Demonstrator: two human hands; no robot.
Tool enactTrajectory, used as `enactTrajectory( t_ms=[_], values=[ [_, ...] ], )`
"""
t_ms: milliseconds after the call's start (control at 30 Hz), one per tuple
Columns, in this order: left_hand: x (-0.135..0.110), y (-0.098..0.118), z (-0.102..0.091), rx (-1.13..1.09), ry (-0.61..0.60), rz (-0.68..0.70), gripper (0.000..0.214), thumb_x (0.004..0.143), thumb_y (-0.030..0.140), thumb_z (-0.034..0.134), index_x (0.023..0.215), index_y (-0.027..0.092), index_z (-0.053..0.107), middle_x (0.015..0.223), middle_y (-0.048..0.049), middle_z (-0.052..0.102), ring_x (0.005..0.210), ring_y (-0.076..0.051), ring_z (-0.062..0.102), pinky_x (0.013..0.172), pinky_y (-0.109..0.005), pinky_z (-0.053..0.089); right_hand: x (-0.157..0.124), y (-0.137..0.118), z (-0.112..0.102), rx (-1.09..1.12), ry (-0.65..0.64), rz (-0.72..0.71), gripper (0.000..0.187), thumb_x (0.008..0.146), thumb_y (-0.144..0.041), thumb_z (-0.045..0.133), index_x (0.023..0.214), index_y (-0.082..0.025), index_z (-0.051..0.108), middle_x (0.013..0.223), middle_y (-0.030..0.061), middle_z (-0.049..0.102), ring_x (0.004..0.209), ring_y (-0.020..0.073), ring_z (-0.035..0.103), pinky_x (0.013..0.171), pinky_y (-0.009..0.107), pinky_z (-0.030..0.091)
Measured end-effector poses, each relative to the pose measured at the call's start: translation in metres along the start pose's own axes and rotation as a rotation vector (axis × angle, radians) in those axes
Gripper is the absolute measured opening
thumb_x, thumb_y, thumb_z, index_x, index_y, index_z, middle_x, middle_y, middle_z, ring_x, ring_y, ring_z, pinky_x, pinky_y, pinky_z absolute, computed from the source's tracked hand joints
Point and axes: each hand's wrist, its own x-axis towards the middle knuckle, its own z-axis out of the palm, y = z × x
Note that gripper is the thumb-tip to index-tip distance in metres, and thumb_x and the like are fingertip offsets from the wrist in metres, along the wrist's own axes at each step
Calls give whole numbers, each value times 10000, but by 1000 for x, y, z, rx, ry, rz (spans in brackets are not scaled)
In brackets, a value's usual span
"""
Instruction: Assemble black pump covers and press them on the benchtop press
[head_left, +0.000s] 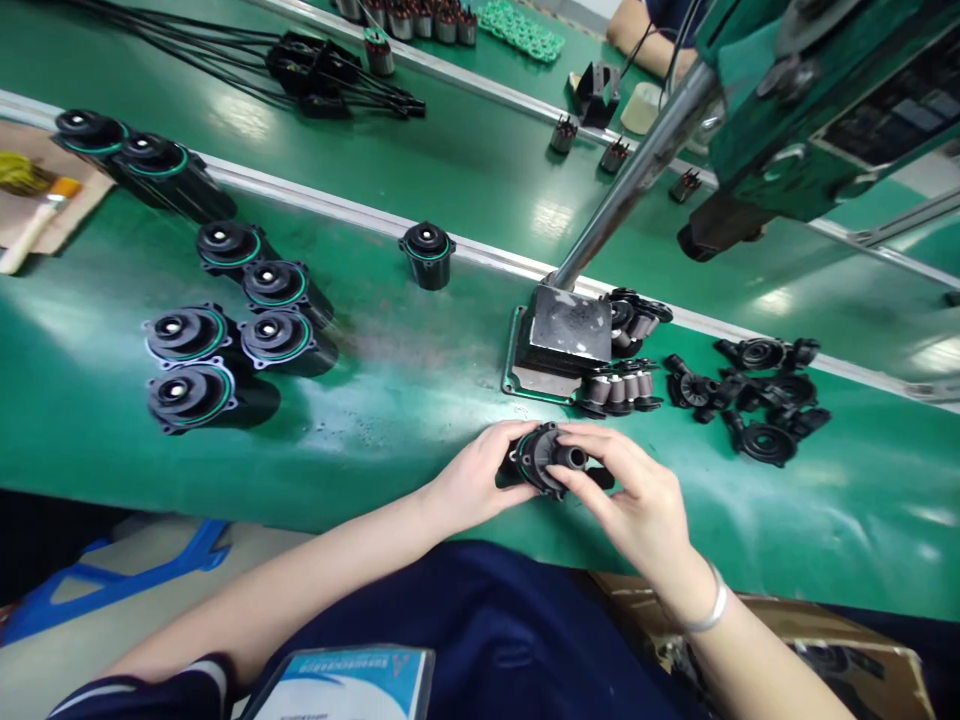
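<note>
Near the table's front edge, my left hand [480,470] is wrapped round a black cylindrical pump body with a green sealing ring. On its end sits a black pump cover [549,458] with a round pipe stub facing up. My right hand [637,490] pinches this cover between thumb and fingers. The two parts touch; whether they are fully seated I cannot tell. More pump covers [765,440] lie to the right of my hands. Several black pump bodies [199,395] with green rings stand at the left, and one more pump body [427,258] stands at the back.
A green press [787,130] with a steel column rises from a black block [568,328] just beyond my hands. Rotors [619,388] lie beside the block. A brush [41,225] rests on cardboard at far left. Behind the metal rail are cables [315,75] and another person's arm [645,40].
</note>
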Motion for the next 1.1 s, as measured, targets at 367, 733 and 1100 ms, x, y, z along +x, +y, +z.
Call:
enactTrajectory(
  t_ms=[367, 733, 1100],
  values=[
    [-1, -2, 1, 5, -4, 18, 692, 796, 287, 745, 1370, 225, 364, 1303, -129, 590, 1220, -270, 591, 1023, -442, 532, -2, -9, 5, -93, -16, -52, 257, 794, -246, 652, 1029, -154, 605, 1126, 9, 630, 1091, 17, 611, 983, 121, 552],
    [-2, -2, 1, 2, -21, 10, 687, 819, 288, 723, 1389, 245, 342, 1305, -127, 589, 1238, -288, 579, 1031, -476, 527, 1, -7, 6, -60, -46, -57, 297, 785, -241, 660, 1064, -162, 598, 1163, 17, 616, 1111, 27, 612, 1010, 142, 558],
    [2, -8, -5, 4, -84, 174, 651, 839, 205, 681, 1397, 326, 367, 1354, -109, 510, 1255, -259, 557, 1016, -421, 528, -9, -6, 19, 23, -4, 76, 314, 810, -322, 633, 1032, -155, 487, 1108, 5, 625, 1064, -6, 628, 911, 72, 555]
  ],
)
